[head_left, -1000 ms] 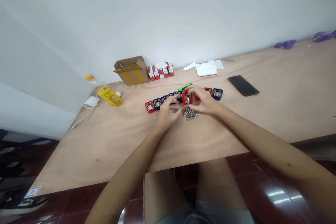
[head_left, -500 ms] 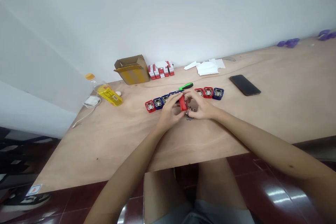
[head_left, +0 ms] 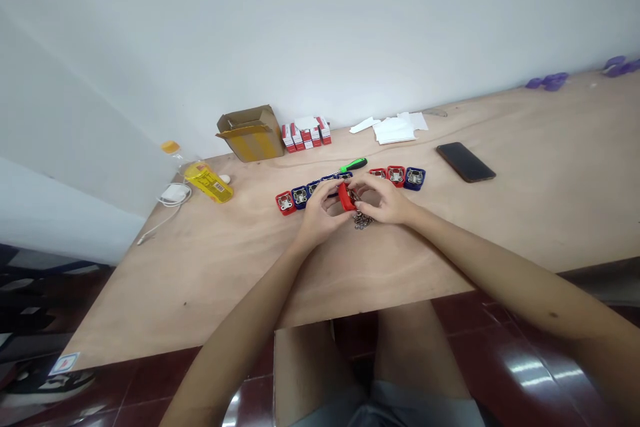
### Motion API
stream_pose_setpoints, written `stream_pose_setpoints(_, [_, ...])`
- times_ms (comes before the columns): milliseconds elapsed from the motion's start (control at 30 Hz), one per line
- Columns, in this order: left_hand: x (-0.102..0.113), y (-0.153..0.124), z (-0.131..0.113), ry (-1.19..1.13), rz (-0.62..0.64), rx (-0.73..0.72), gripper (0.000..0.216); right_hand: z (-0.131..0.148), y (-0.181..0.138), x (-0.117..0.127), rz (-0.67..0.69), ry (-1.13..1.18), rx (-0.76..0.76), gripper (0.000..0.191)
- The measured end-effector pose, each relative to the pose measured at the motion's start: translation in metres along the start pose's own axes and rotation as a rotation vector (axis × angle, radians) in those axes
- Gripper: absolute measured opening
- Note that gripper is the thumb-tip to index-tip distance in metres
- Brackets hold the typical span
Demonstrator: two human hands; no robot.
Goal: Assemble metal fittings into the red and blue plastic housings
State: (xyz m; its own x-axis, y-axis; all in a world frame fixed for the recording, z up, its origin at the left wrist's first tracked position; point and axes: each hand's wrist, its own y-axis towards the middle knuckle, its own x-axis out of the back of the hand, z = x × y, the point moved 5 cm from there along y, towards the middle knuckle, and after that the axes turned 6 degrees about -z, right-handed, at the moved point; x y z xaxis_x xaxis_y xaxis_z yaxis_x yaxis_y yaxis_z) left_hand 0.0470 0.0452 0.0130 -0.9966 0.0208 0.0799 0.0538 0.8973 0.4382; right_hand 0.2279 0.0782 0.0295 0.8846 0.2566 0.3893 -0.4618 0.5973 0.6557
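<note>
Tilted up off the table, a small red plastic case (head_left: 345, 197) sits between my two hands, its open side toward the right. My left hand (head_left: 321, 215) grips it from the left with fingers and thumb. On the other side, my right hand (head_left: 383, 200) is closed around the case's edge, its thumb against metal parts inside. Just below the fingers lies a small heap of loose metal pieces (head_left: 362, 221). Behind my hands runs a row of similar cases with metal fittings: a red one (head_left: 285, 203), several blue ones (head_left: 299, 197), and more at the right (head_left: 396, 176).
A green-black screwdriver (head_left: 354, 165) lies behind the row. Farther back are a cardboard box (head_left: 253, 140), small red-white boxes (head_left: 306, 135) and white paper (head_left: 395, 130). A yellow-labelled bottle (head_left: 209, 181) and white charger (head_left: 175, 193) lie left, a phone (head_left: 465, 161) right.
The red case has tilted, so more of its open side and the metal inside shows. My right thumb has shifted up to that opening. The row has not moved.
</note>
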Motion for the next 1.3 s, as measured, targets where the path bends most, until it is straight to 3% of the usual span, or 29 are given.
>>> stream_pose_setpoints(367, [0.001,0.000,0.012,-0.206,-0.037,0.226,0.079,-0.013,-0.003,0.001,-0.043,-0.040,-0.087,0.033])
stream_pose_setpoints(500, [-0.003,-0.003,0.010,-0.177,-0.034,0.224,0.077,-0.014,-0.001,0.004,-0.089,-0.092,-0.102,0.032])
stream_pose_setpoints(767, [-0.012,-0.008,0.002,-0.186,0.106,0.185,0.073,-0.010,0.002,0.014,-0.224,-0.128,-0.094,0.030])
stream_pose_setpoints(833, [-0.012,-0.008,0.001,-0.180,0.128,0.188,0.071,-0.009,0.001,0.013,-0.217,-0.140,-0.083,0.033])
stream_pose_setpoints(1000, [-0.010,-0.007,-0.002,-0.133,0.073,0.185,0.041,-0.006,-0.001,0.003,-0.142,-0.107,-0.052,0.037])
stream_pose_setpoints(1300, [-0.007,-0.003,-0.007,-0.134,0.034,0.173,0.033,-0.002,0.000,-0.004,-0.036,-0.077,0.000,0.036])
